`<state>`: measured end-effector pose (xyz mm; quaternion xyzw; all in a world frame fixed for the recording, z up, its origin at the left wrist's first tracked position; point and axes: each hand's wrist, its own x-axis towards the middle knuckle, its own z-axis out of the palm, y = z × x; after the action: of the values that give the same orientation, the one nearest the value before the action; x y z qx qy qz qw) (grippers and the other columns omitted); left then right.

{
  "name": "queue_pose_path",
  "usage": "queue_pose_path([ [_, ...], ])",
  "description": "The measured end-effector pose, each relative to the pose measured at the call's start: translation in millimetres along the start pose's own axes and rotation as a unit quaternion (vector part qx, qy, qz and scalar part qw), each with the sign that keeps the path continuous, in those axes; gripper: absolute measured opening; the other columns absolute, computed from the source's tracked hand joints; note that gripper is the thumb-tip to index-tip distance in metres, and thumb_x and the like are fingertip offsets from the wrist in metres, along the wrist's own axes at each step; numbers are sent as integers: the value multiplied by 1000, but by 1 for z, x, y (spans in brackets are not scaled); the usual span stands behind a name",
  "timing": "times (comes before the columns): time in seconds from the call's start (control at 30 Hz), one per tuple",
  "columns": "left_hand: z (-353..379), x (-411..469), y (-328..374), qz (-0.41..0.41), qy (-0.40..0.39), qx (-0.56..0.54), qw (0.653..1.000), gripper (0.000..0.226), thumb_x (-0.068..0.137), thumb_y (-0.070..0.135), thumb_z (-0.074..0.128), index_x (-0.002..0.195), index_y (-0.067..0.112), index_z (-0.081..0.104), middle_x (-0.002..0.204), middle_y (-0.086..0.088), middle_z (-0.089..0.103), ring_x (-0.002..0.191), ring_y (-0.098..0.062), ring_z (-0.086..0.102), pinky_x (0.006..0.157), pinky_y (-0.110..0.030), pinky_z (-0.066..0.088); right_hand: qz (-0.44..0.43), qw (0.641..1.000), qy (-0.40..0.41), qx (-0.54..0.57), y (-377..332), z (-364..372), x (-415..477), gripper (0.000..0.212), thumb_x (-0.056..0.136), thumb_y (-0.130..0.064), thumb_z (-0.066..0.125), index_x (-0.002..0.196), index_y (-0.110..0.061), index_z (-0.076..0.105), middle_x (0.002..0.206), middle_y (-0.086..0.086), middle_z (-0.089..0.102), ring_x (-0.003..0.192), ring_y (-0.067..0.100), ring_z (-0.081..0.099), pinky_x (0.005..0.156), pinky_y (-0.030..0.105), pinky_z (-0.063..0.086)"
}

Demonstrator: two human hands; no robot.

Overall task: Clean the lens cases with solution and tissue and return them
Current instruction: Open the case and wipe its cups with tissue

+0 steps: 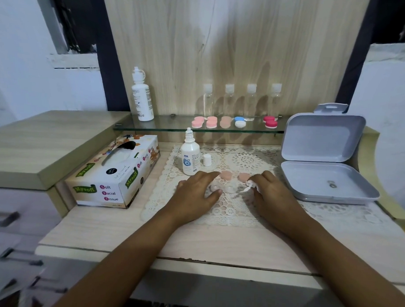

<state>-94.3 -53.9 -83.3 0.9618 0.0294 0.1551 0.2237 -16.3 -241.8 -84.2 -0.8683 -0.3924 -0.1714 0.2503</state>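
Clear plastic at the middle of the lace mat (247,159): what is it? asks the desk.

An uncapped lens case (229,188), lying flat, the photographer replies. The left hand (195,192) grips its left cup between thumb and forefinger.

And the right hand (273,192)?

At three o'clock of the case, pinching a wad of white tissue (249,184) whose tail reaches toward the right cup.

The lids?

Two peach caps (226,175) at twelve o'clock, just beyond the case. The solution bottle (190,157) stands uncapped at eleven, its white cap (206,159) beside it.

Around them?

Tissue box (118,171) at nine, open grey box (323,146) at two. Capped cases (211,122) line the glass shelf (170,127) at twelve.
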Motion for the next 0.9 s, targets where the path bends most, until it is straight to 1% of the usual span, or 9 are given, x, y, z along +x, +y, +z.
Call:
queue_pose_path([
  [0.1,-6,-2,1,8,-16,15,1000,55,94,42,46,143,22,31,139,1,41,127,-14,39,104,-33,33,-1,1000,1,28,-1,-1,0,34,85,6,48,115,-6,60,106,14,55,91,32,57,74,37,46],
  [0.2,-18,-4,2,1,-37,18,999,62,94,48,43,147,22,24,147,3,34,133,-12,33,104,-25,30,21,997,13,74,-5,-6,3,31,86,6,47,105,-11,65,105,9,58,96,25,56,75,29,40],
  [0.27,-27,-7,2,-8,-46,15,999,64,93,51,42,148,23,22,151,5,29,137,-10,27,106,-24,25,45,995,-4,95,-7,-12,5,26,89,-2,47,104,-16,63,107,5,56,101,20,53,76,24,33],
  [0.33,-37,-12,2,-13,-52,17,998,65,93,53,42,148,26,20,153,7,26,139,-8,23,106,-23,22,59,992,-56,94,-9,-18,5,20,93,-17,48,110,-20,58,112,0,50,106,13,47,80,21,27],
  [0.43,-51,-28,-2,-15,-62,33,997,64,92,54,42,147,30,20,153,9,24,138,-7,23,102,-20,21,54,992,-81,82,-16,-23,7,26,95,-36,44,113,-22,56,112,-3,46,101,6,40,78,20,24],
  [0.53,-63,-51,-11,-31,-58,51,997,62,91,56,41,146,34,23,152,11,26,136,-5,27,100,-20,25,45,992,-56,99,-32,-20,14,25,96,-28,44,112,-14,58,109,1,49,95,10,45,72,19,26],
  [0.63,-74,-76,-20,-49,-50,58,996,61,91,57,40,145,35,23,152,12,26,136,-5,26,102,-21,25,8,994,-41,106,-53,-8,21,17,95,-19,47,105,-14,60,100,-1,48,93,14,50,68,18,27],
  [0.77,-91,-112,-36,-81,-19,45,996,59,92,54,40,145,33,25,152,13,26,137,-3,23,99,-14,17,-47,989,-53,133,-95,10,26,17,94,-19,48,106,-14,59,101,-3,48,91,7,44,71,15,28],
  [0.9,-106,-145,-58,-105,23,50,993,53,93,48,44,142,30,34,148,13,33,124,7,26,89,5,10,-111,977,-81,162,-143,32,31,17,93,-16,50,107,-13,59,104,2,52,91,10,46,73,14,28],
])
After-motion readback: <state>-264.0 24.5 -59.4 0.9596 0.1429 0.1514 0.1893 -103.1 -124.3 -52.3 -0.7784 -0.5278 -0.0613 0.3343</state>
